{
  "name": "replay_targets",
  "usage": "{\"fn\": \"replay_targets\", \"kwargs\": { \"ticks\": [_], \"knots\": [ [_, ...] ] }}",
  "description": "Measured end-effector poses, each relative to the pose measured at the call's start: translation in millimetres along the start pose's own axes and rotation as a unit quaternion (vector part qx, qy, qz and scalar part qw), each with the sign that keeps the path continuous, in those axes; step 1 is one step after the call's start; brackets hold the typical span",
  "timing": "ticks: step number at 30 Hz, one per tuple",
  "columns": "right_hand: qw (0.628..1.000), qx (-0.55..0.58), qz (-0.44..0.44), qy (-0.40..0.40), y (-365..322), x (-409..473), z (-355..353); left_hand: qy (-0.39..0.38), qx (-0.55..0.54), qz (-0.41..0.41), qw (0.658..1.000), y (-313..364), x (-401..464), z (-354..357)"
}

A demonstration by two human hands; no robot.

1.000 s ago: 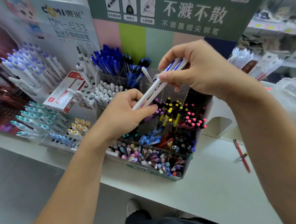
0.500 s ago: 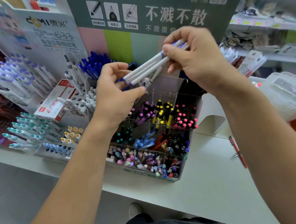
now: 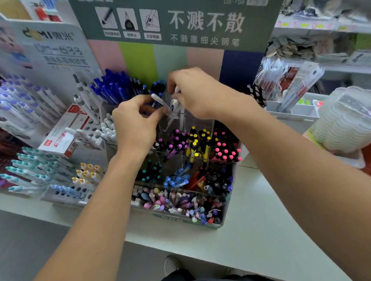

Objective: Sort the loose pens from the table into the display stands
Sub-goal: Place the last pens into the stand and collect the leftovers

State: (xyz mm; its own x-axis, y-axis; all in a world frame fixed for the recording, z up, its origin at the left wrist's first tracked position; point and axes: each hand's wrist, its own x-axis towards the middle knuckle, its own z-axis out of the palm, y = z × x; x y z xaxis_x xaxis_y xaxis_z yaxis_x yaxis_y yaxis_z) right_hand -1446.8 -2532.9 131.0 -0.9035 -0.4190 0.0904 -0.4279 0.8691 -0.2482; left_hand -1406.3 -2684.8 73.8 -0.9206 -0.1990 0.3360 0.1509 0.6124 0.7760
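Both hands meet over a back compartment of the clear acrylic display stand (image 3: 224, 221). My left hand (image 3: 135, 123) pinches a white pen (image 3: 159, 101) between thumb and fingers. My right hand (image 3: 196, 94) grips other white pens with blue marks (image 3: 173, 105), their tips pointing down into the clear compartment. The stand's nearer cells hold pens with purple, yellow, pink, teal and blue caps. Blue pens (image 3: 114, 87) fill the cell behind my left hand.
A tiered white rack (image 3: 59, 192) of pens with teal, purple and yellow tops stands at left, with a red-and-white box (image 3: 64, 130) on it. A green sign board (image 3: 194, 20) rises behind. Clear plastic containers (image 3: 350, 121) sit at right on the pale table (image 3: 251, 234).
Both hands have lowered and moved back; the white pens went from nearly level above the stand to pointing down into the back compartment. The camera has shifted, and the red pen on the table is out of sight.
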Motion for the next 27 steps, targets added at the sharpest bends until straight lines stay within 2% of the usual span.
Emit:
{"fn": "replay_targets", "kwargs": {
  "ticks": [3,7,10,12,15,16,20,23,25,27],
  "knots": [
    [0.999,0.032,0.008,-0.018,0.4,1.8,-14.4,0.019,0.014,0.02,1.0,-2.4,4.4,-1.7],
    [0.99,0.122,0.032,0.062,-0.1,0.6,-29.1,0.026,0.028,0.033,0.999,-0.5,8.4,-2.4],
    [0.994,0.051,0.015,0.097,-4.8,1.4,-30.3,0.022,0.007,0.024,0.999,0.3,8.3,-3.8],
    [0.998,0.024,-0.008,0.059,-7.9,3.4,-26.9,0.023,-0.005,0.019,1.0,-0.1,7.0,-4.2],
    [0.999,0.001,0.006,-0.039,-10.5,0.5,-23.1,0.019,-0.028,0.032,0.999,-1.2,2.6,-4.3],
    [0.999,-0.003,0.01,-0.042,-10.1,-1.7,-24.1,0.01,-0.035,0.039,0.999,-1.2,1.0,-4.4],
    [0.997,-0.036,0.047,0.045,-4.5,-8.6,-30.8,-0.016,-0.072,0.055,0.996,0.9,-6.3,-2.1],
    [0.993,-0.045,0.1,0.042,-2.6,-6.0,-31.0,-0.032,-0.083,0.064,0.994,3.4,-10.8,3.6],
    [0.993,-0.024,0.104,0.043,-2.3,-2.9,-34.6,-0.024,-0.091,0.062,0.994,2.9,-8.5,6.8],
    [0.993,0.053,0.094,0.042,3.3,-4.2,-40.0,-0.012,-0.103,0.047,0.993,4.1,-5.9,8.5]
  ]
}}
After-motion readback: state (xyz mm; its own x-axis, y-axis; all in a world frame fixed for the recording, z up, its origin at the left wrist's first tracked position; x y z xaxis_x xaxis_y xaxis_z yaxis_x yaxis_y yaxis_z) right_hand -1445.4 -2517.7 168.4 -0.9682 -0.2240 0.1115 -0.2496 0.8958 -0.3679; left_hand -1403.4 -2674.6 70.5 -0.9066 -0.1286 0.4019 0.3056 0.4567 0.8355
